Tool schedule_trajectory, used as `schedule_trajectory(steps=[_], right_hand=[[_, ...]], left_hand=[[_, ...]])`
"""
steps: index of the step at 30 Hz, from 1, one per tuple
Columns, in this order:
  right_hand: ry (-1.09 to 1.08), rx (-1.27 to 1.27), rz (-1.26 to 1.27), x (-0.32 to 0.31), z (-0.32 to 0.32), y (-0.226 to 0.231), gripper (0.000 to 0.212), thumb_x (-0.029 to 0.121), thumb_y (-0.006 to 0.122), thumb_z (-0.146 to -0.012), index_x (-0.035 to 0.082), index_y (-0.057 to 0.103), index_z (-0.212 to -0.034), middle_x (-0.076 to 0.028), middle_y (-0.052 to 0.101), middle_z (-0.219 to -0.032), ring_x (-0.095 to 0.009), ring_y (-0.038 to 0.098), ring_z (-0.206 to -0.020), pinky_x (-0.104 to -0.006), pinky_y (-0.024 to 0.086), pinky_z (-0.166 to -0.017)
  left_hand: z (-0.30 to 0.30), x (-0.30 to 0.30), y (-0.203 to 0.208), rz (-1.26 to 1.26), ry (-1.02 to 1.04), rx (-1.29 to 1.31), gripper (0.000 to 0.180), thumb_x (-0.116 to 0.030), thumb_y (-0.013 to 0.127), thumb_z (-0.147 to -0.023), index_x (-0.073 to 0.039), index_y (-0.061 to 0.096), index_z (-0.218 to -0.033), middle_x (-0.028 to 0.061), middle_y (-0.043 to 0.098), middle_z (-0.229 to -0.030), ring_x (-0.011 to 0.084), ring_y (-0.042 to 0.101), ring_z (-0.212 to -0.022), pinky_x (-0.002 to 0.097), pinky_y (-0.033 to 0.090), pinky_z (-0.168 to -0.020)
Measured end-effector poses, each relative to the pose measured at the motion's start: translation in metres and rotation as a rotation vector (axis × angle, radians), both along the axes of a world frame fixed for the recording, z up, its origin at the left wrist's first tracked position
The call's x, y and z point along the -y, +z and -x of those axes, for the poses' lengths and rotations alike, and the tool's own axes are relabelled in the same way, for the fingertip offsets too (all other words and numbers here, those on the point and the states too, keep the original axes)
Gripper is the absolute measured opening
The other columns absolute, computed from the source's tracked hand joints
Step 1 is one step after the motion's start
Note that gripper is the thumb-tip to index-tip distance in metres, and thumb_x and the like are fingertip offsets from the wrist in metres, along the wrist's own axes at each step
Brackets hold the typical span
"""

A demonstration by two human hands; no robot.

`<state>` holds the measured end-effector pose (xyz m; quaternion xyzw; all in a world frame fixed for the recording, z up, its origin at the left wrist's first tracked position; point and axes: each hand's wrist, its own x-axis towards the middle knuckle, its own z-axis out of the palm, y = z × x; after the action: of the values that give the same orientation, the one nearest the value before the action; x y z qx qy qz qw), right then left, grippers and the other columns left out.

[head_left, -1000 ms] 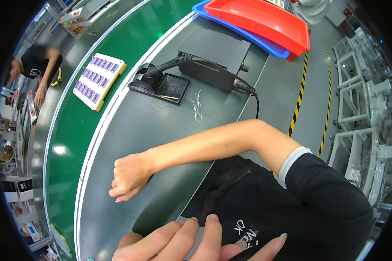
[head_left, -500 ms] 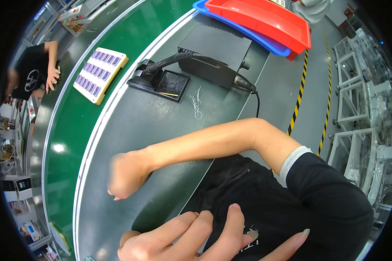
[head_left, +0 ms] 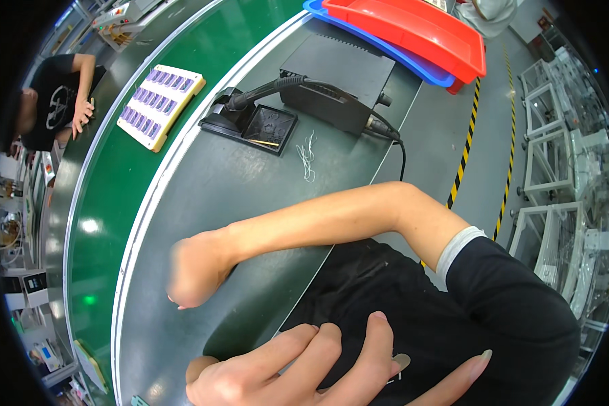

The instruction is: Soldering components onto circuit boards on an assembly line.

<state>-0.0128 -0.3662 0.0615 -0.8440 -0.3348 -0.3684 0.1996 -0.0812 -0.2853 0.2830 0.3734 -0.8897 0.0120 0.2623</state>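
My right hand (head_left: 201, 269) rests on the dark grey worktop (head_left: 162, 338), closed like a fist. Its fingers are mostly turned under and blurred, so whatever they might hold is hidden. From the lower edge comes my left hand (head_left: 304, 369), in front of my black shirt, its fingers bent and apart. I see nothing in it. Past my right forearm stands a soldering iron (head_left: 267, 91) in its black holder, beside a small black tray (head_left: 269, 128). A loose tangle of thin pale wire (head_left: 307, 159) lies near that tray.
A black soldering station box (head_left: 337, 81) stands behind the iron. Red bin (head_left: 413, 30) and blue bin (head_left: 426, 73) are stacked at the far end. On the green belt lies a white tray of purple parts (head_left: 159, 108). Across it, a co-worker's hand (head_left: 82, 115) rests.
The tray of purple parts has shifted slightly farther along the green belt. My left hand has moved a little to the right; my right hand stays in place.
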Motion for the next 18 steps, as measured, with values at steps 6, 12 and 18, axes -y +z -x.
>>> schedule_trajectory(steps=[6, 12, 18], right_hand=[[-0.006, 0.003, 0.011, -0.003, -0.001, 0.000, 0.038, 0.036, 0.056, -0.100, 0.011, 0.051, -0.071, -0.001, 0.051, -0.051, -0.026, 0.054, -0.042, -0.0376, 0.038, -0.038], [-0.001, 0.001, 0.027, -0.008, -0.003, 0.000, 0.038, 0.036, 0.056, -0.100, 0.011, 0.050, -0.071, -0.001, 0.050, -0.050, -0.026, 0.053, -0.041, -0.0377, 0.037, -0.038], [0.005, -0.004, 0.019, -0.013, -0.006, -0.003, 0.037, 0.036, 0.056, -0.100, 0.011, 0.051, -0.073, -0.001, 0.050, -0.051, -0.026, 0.053, -0.041, -0.0380, 0.037, -0.038]], left_hand=[[-0.001, -0.004, -0.001, -0.024, 0.010, -0.042, 0.052, -0.008, 0.065, -0.090, -0.041, 0.067, -0.131, 0.0039, 0.064, -0.089, 0.0104, 0.050, -0.060, 0.0201, 0.043, -0.055], [-0.002, -0.006, -0.006, -0.002, -0.012, -0.073, 0.053, -0.009, 0.065, -0.088, -0.041, 0.068, -0.131, 0.0027, 0.063, -0.088, 0.0092, 0.047, -0.058, 0.0197, 0.040, -0.053], [0.000, -0.021, -0.012, -0.060, 0.066, -0.233, 0.062, -0.016, 0.066, -0.063, -0.030, 0.075, -0.122, 0.0033, 0.065, -0.081, 0.0089, 0.047, -0.054, 0.0200, 0.036, -0.051]])
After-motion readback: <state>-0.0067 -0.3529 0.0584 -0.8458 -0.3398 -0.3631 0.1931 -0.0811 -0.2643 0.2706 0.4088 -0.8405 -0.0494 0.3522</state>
